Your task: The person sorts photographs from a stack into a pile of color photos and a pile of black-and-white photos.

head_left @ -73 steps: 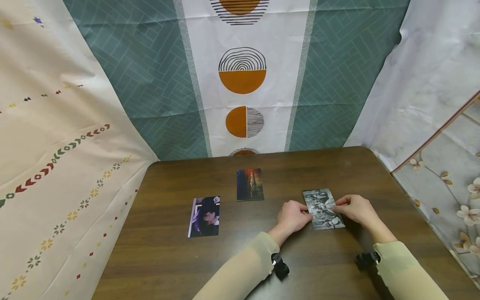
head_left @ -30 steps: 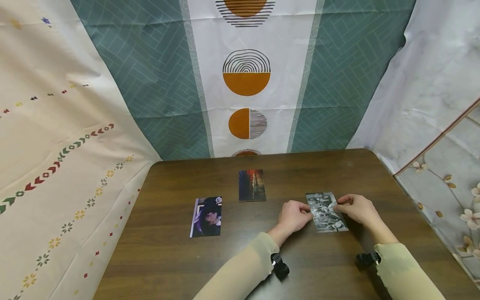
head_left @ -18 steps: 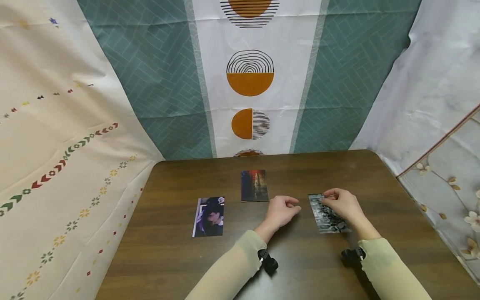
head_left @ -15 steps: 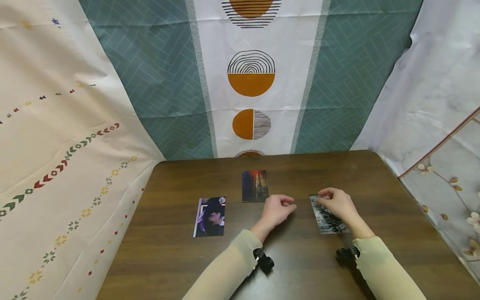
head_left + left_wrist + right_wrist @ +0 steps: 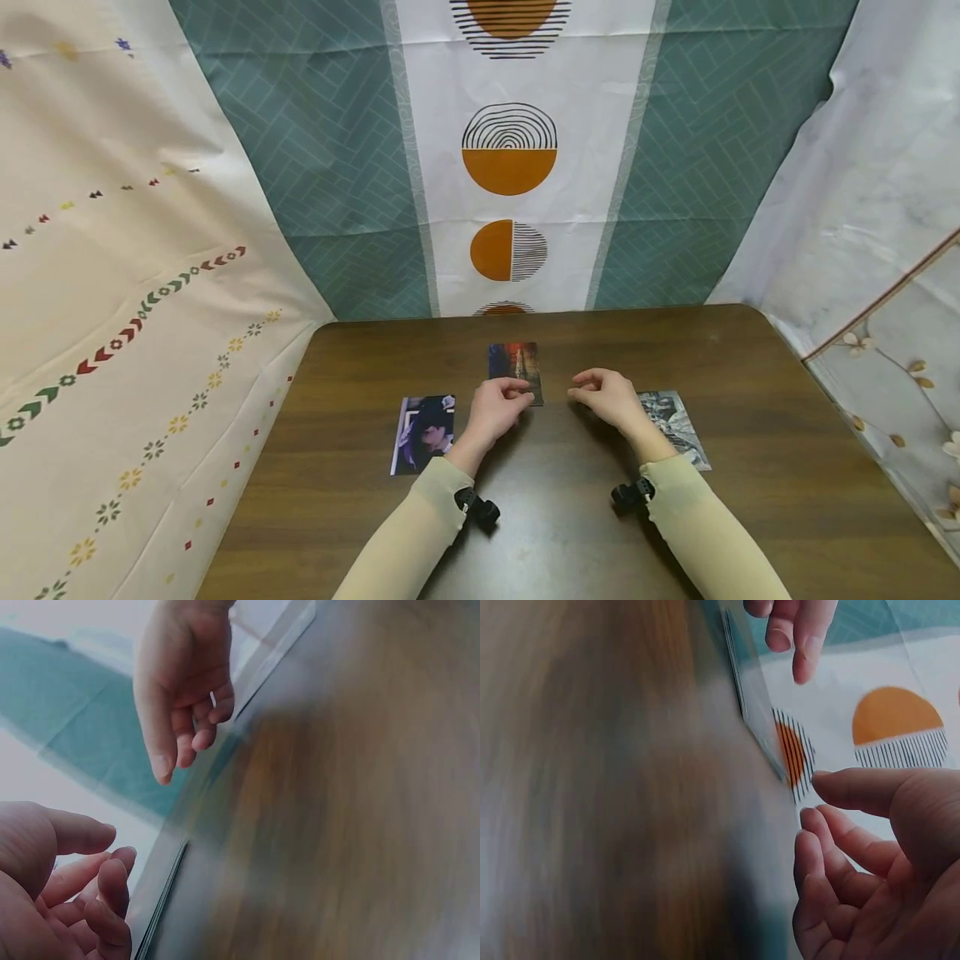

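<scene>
My left hand [image 5: 495, 410] hovers over the near edge of a photo card with a red and dark blue picture [image 5: 517, 358], covering its lower left part. Its fingers are loosely bent with nothing between them. Just right of that card my right hand [image 5: 609, 400] hangs over the table, thumb and fingers apart and holding nothing in the right wrist view. A black-and-white photo card [image 5: 678, 425] lies partly hidden behind the right wrist. Left of my left hand lies a purple-toned photo card [image 5: 422, 433], flat on the wood. In the right wrist view, the card edges [image 5: 740, 690] look thick, like stacked sheets.
The brown wooden table [image 5: 337, 517] carries the three pictures. A green and white patterned cloth [image 5: 360, 167] hangs behind its far edge. Cream cloth [image 5: 172, 358] drapes at the left and floral cloth [image 5: 900, 333] at the right. Small black cameras sit on both wrists.
Both hands have let go of the black-and-white card, which stays in place on the right. They have moved left, the left hand reaching the red and blue card.
</scene>
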The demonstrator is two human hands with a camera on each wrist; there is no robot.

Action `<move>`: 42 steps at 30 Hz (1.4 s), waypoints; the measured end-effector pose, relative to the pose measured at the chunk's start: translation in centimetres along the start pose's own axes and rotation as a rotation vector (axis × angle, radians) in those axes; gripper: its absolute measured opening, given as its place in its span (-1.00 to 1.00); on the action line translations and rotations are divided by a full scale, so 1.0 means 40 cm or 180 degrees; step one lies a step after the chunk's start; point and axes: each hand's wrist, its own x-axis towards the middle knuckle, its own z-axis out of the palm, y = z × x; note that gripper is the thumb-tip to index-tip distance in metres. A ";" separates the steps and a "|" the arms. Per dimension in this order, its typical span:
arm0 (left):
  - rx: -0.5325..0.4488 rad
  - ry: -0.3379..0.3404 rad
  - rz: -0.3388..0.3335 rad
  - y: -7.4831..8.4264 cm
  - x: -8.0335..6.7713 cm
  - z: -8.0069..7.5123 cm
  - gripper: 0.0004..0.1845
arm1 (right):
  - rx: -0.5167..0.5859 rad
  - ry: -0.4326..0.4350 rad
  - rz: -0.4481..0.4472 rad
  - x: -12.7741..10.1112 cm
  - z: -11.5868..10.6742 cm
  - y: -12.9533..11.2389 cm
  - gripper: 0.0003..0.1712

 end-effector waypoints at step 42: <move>0.0333 0.0641 -0.0607 -0.068 0.068 -0.085 -0.58 | -0.0408 0.0139 -0.0165 0.081 0.153 -0.075 -0.32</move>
